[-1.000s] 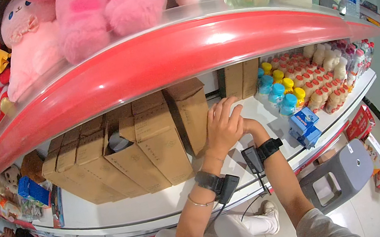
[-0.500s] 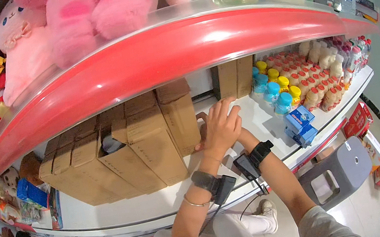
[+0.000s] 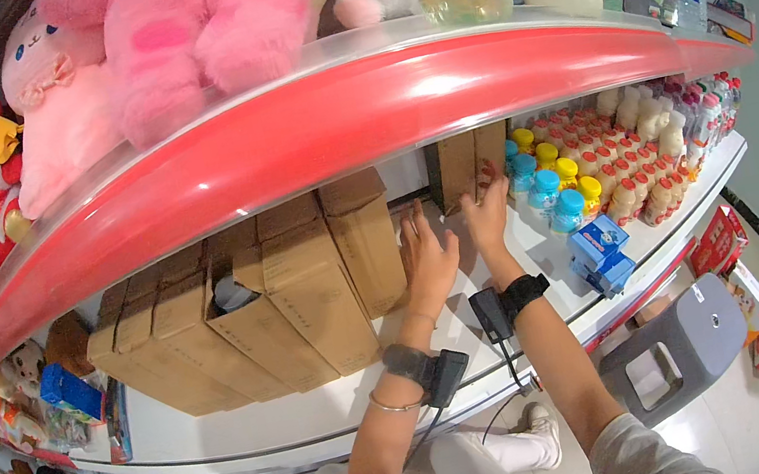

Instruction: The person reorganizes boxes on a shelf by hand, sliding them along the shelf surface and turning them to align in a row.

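My left hand is raised over the white shelf with its fingers spread and holds nothing. Just to its left stands the last of a row of brown cardboard boxes. Farther back, two narrow brown boxes stand upright, partly hidden by the red shelf edge above. My right hand reaches up at their front right, fingers apart; the fingertips overlap the boxes, and whether they touch cannot be made out. Small bottles with blue caps stand close to the right of that hand.
Rows of small red-capped bottles and blue cartons fill the shelf's right end. Overhead, a red-fronted shelf carries pink plush toys and large bottles. A grey stool stands on the floor at lower right.
My hands, crossed over each other before, have come apart. The right one has moved right to the narrow boxes, while the left now shows spread fingers beside the row. The view has shifted slightly.
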Demonstrator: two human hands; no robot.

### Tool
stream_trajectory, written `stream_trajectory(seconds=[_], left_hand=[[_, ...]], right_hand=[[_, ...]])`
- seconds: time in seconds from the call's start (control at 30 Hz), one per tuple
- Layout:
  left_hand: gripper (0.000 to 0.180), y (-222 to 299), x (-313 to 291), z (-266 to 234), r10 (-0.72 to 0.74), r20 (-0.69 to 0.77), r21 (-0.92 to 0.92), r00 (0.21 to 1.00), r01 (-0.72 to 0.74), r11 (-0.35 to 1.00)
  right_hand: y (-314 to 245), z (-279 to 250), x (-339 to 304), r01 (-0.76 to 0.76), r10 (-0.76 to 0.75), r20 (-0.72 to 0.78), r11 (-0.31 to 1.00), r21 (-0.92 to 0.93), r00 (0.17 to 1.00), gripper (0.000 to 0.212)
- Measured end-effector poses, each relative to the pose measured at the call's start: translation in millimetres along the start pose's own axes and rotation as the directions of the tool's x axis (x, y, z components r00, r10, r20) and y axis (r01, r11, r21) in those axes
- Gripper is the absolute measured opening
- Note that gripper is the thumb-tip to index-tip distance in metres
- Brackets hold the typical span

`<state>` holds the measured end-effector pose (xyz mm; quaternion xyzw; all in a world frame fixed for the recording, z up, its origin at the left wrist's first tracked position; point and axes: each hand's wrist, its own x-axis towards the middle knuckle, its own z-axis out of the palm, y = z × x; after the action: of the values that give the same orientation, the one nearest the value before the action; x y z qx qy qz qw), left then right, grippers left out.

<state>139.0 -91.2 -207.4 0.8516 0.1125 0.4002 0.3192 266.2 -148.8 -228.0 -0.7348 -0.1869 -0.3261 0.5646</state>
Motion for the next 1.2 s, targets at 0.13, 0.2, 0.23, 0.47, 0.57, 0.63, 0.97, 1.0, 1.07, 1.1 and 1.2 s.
stream_trajectory(seconds=[0.13,0.2,0.23,0.47,0.57,0.63,0.97,1.0,1.07,1.1,1.2], left_hand=[[0.061,-9.7,-1.9,0.4,-0.023,0.038,-0.059,0.999,0.025,0.998],[0.06,-14.0,-3.0,0.1,-0.04,0.046,-0.072,0.998,0.043,0.996],[0.06,-12.2,-3.0,0.9,-0.043,0.049,-0.076,0.998,0.046,0.996],[0.06,-17.4,-3.0,4.3,-0.044,0.034,-0.062,0.998,0.046,0.997],[0.058,-15.3,-2.2,6.5,-0.043,0.044,-0.069,0.998,0.046,0.997],[0.056,-20.1,-0.7,5.0,-0.051,0.042,-0.076,0.998,0.054,0.996],[0.058,-16.7,1.1,5.2,-0.084,0.02,-0.116,0.996,0.086,0.99],[0.058,-15.6,2.2,7.0,-0.081,0.021,-0.12,0.996,0.083,0.989],[0.063,-20.7,0.4,7.0,-0.085,0.009,-0.11,0.996,0.086,0.99],[0.063,-24.2,0.5,9.0,-0.088,0.008,-0.108,0.996,0.088,0.99],[0.071,-35.9,5.0,15.9,-0.07,-0.064,-0.11,0.995,0.062,0.992]], right_hand=[[2.9,11.1,-3.4,0.102,-0.11,0.065,0.988,0.116,0.992,0.064],[-2.8,10.8,-6.8,0.052,-0.063,0.113,0.994,0.096,0.992,0.067],[0.1,10.8,-4.4,0.054,-0.064,0.111,0.994,0.092,0.992,0.067],[13.7,23.5,-9.0,0.075,-0.07,0.106,0.996,-0.039,0.992,0.072],[31.3,33.0,-6.2,0.143,-0.141,0.032,0.988,-0.056,0.989,0.07],[35.2,31.9,-2.2,0.106,-0.106,0.059,0.994,0.004,0.993,0.07],[16.6,16.8,-1.3,-0.001,-0.025,0.196,0.991,0.13,0.98,0.059],[19.0,16.4,-0.7,-0.023,0.003,0.202,0.995,0.098,0.979,0.059],[15.5,16.7,-1.6,-0.033,0.009,0.209,0.993,0.113,0.978,0.062],[14.3,16.3,-2.1,-0.041,0.014,0.212,0.991,0.126,0.977,0.064],[6.3,15.0,-9.7,0.001,-0.034,0.323,0.995,0.101,0.946,0.069]])
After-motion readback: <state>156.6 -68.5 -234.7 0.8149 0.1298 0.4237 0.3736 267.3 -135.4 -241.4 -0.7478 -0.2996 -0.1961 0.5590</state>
